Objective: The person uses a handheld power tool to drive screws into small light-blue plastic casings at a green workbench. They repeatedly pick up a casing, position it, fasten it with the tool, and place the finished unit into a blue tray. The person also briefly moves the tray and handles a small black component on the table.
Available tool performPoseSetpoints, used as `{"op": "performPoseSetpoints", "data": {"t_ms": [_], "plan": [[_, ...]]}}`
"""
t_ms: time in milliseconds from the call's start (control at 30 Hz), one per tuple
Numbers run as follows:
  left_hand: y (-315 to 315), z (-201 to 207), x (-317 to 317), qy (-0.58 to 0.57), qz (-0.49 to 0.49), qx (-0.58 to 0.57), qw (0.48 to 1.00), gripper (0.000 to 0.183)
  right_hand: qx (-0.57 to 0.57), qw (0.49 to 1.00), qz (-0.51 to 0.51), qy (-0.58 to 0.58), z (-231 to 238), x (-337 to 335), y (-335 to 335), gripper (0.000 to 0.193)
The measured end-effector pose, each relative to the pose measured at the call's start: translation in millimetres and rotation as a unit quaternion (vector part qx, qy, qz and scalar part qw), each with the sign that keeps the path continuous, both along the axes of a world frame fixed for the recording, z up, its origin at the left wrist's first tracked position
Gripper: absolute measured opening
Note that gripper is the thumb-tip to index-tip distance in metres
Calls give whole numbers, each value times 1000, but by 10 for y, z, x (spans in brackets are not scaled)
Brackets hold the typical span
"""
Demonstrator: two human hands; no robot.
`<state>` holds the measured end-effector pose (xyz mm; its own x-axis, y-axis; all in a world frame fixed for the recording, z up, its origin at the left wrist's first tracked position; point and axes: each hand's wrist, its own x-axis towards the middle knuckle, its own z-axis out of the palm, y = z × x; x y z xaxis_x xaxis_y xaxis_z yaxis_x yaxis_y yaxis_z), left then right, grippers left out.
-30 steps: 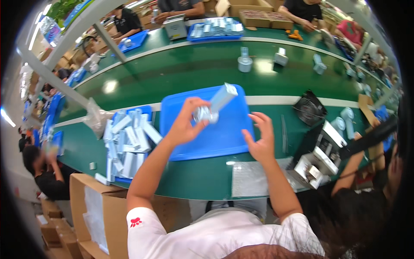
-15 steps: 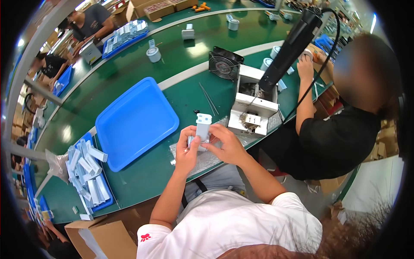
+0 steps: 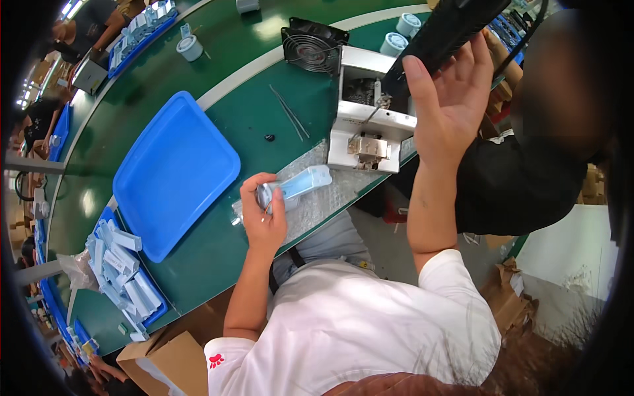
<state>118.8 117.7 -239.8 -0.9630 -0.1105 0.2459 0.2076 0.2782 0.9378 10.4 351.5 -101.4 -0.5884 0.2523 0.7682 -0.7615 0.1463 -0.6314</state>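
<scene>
My left hand is closed around the rounded end of a light blue plastic housing. The housing lies tilted, its long hollow part pointing right, just over a clear bubble-wrap sheet on the bench. My right hand is raised at the right, thumb and fingers apart, beside a black cylindrical power tool that resembles an electric screwdriver. Whether the fingers touch the tool is hard to make out. The tool's thin tip points down into a white box-shaped device with metal parts inside.
A blue tray lies on the green bench, left of tweezers. Light blue parts fill another blue tray at lower left. A black fan stands behind the white device. A co-worker sits close on my right.
My right hand has let go of the housing and gone up right to the black tool. My left hand has tipped the housing from upright to lying. The whole view has shifted.
</scene>
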Motion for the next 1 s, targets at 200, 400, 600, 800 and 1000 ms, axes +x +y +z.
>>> {"op": "performPoseSetpoints", "data": {"t_ms": [200, 400, 600, 800, 1000], "plan": [[5, -56, -91, 83, 9, -79, 993, 15, -54, 998, 16, -23, 24, -169, -54, 85], [38, -116, -104, 103, -2, -77, 992, 16, -41, 998, 42, -1, 174, -205, -71, 62], [60, -125, -106, 104, -12, -57, 993, 20, -16, 999, 6, 31, 256, -365, -23, 51], [101, -51, -172, 137, -23, -84, 987, 19, -166, 977, 123, 55, 549, -315, 5, 52], [135, 88, -141, 55, 3, -141, 989, 18, -120, 988, 43, -90, 631, 208, 194, 62]]}}
